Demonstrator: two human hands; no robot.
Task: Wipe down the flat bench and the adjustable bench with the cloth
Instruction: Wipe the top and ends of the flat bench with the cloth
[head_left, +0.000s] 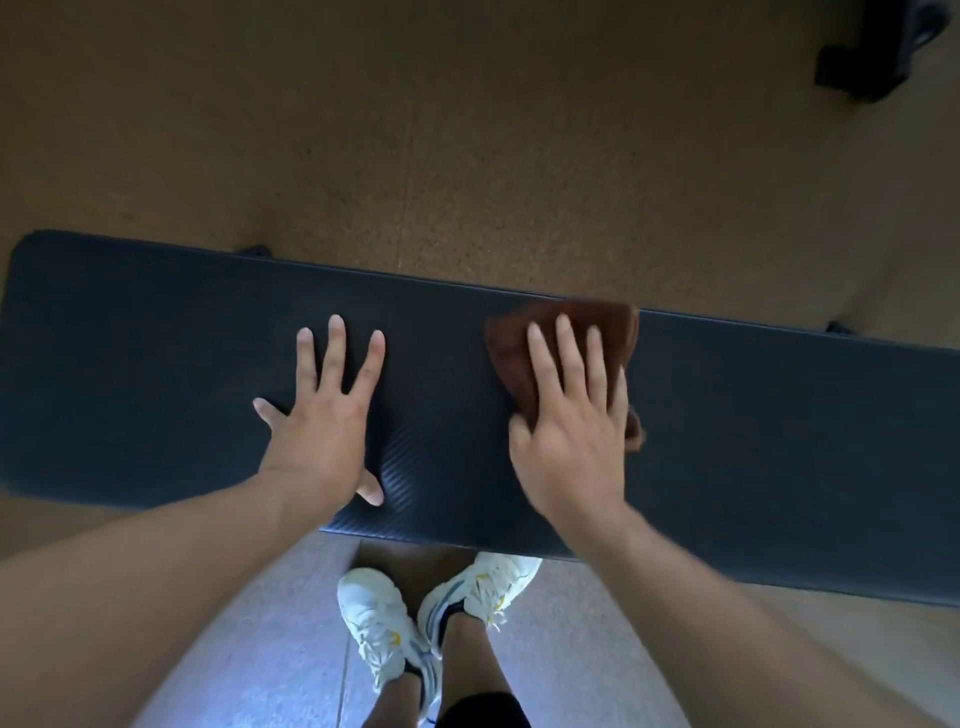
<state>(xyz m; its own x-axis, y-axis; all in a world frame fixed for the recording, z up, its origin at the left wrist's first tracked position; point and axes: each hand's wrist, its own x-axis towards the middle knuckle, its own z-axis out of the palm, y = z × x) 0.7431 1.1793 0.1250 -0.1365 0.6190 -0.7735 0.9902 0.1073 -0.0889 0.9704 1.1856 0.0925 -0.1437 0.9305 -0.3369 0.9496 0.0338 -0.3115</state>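
One long dark pad, the counter (156, 374), is seen from above stretching across the whole width of the view, tilted slightly so that its right end sits lower in the picture; its surface is black with a fine ribbed, woven-looking texture and rounded corners, and a soft sheen is caught near its middle front edge. It is set on a brown speckled floor (467, 156), which gives way to paler grey flooring at the near side. A black object (872, 57), only partly in view, is seen at the upper right corner, well apart from the counter. Two bare forearms are extended from the bottom edge onto the pad. A pair of white trainers (431, 613) with crossed ankles is seen below the counter's near edge. The cloth (576, 332), reddish brown and crumpled into loose folds, is lying on the counter right of centre, close to the far edge, and is blurred at its outline. The right hand (571, 426) is laid on it, its grip released, with straight fingers pressed flat over the fabric. The left hand (322, 415) is spread flat on the bare pad, fingers splayed, nothing being grasped.
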